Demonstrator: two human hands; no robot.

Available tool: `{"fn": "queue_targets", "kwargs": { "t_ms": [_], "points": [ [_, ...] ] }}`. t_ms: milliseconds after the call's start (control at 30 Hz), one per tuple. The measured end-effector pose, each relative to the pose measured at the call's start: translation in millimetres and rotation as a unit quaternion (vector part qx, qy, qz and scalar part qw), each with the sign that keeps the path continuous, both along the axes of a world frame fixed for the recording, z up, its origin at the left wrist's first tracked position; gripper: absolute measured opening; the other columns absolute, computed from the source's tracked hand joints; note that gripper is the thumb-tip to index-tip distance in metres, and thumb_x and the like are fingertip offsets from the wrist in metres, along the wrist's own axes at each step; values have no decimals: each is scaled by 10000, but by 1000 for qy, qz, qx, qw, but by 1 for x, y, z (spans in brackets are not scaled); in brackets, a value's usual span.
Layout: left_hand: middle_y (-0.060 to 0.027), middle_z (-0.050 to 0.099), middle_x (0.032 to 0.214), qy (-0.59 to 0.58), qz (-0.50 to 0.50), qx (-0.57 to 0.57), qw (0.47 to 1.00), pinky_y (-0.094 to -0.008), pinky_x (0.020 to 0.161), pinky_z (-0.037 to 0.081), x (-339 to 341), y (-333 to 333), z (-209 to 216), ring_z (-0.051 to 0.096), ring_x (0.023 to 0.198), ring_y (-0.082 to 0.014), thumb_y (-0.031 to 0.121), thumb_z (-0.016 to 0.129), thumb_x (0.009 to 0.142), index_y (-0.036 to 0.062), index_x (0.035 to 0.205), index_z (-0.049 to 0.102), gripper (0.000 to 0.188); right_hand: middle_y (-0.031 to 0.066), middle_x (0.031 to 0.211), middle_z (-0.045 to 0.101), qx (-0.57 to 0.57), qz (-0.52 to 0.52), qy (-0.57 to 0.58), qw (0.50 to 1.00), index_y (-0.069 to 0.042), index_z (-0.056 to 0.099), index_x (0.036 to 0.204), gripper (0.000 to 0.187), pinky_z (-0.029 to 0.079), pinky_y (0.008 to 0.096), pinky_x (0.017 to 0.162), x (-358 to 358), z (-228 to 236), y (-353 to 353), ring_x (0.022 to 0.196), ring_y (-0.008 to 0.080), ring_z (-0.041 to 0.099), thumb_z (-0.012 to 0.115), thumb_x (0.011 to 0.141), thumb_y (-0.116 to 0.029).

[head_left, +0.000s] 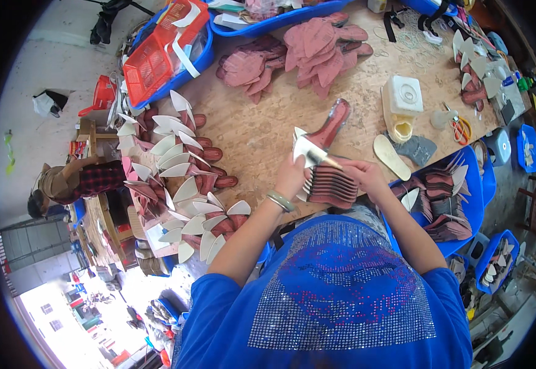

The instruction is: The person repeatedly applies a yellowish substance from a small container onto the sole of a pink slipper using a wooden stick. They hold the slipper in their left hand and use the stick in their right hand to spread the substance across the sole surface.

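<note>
My left hand, a bangle at its wrist, pinches a white pointed leaf-shaped piece. My right hand is closed on a slim brush, partly blurred, whose head lies over the white piece. Just below, a fanned stack of reddish-brown shoe insoles lies at the table's near edge, close under both hands. Beyond the hands, another reddish insole points away, with white tips beside it. Right of it stands a white plastic jug with a yellowish, glue-like opening in front.
Insoles with white pieces line the table's left side. Insole piles lie at the back. A pale sole piece and orange-handled scissors are at right, above a blue bin of insoles. Another person is far left.
</note>
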State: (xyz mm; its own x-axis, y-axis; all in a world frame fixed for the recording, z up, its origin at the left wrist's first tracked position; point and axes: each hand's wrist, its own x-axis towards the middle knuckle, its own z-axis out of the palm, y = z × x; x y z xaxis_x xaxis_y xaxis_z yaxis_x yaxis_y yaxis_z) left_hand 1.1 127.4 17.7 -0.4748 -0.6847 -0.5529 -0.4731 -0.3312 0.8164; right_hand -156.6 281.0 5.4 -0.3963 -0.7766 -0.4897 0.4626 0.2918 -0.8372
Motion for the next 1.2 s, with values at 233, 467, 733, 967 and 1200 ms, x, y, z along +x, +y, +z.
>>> {"fn": "queue_targets", "kwargs": {
  "t_ms": [233, 467, 733, 967, 1200],
  "points": [
    [-228, 619, 692, -276, -68, -481, 829, -513, 582, 482, 16, -139, 24, 604, 652, -426, 241, 407, 949, 11, 1071, 503, 278, -80, 541, 418, 26, -103, 1, 994, 11, 625, 1104, 243, 204, 183, 371, -25, 18, -14, 403, 11, 300, 591, 901, -119],
    [-259, 564, 1077, -317, -176, -547, 754, -494, 746, 478, -8, -245, -22, 600, 948, -382, 217, 494, 904, 19, 1271, 398, 427, -82, 562, 432, 26, -154, 1, 988, 3, 644, 1083, 239, 208, 185, 383, -33, 11, 9, 420, 7, 314, 618, 894, -141],
    [-203, 388, 1403, -116, -641, -364, 665, -406, 1055, 334, -60, -157, -34, 405, 1271, -345, 376, 725, 729, 64, 1355, 414, 765, -88, 529, 412, 128, -211, 70, 967, -20, 665, 1061, 221, 187, 196, 379, -53, -16, 58, 399, 8, 284, 622, 891, -155],
    [-135, 628, 1010, -157, -774, -288, 542, -420, 823, 481, -63, -133, -71, 597, 980, -324, 278, 668, 791, 85, 1037, 633, 314, -16, 747, 623, 203, -219, 157, 942, -5, 674, 1061, 250, 361, 170, 535, -83, -25, 90, 634, 25, 503, 636, 876, -170],
    [-112, 658, 882, 33, -637, -352, 685, -409, 739, 492, -34, -113, -27, 623, 834, -338, 218, 574, 866, 102, 993, 658, 192, 156, 870, 692, 293, -111, 431, 846, -82, 705, 1007, 237, 517, 312, 686, -116, -48, 122, 777, 227, 684, 638, 836, -232]
  ]
}}
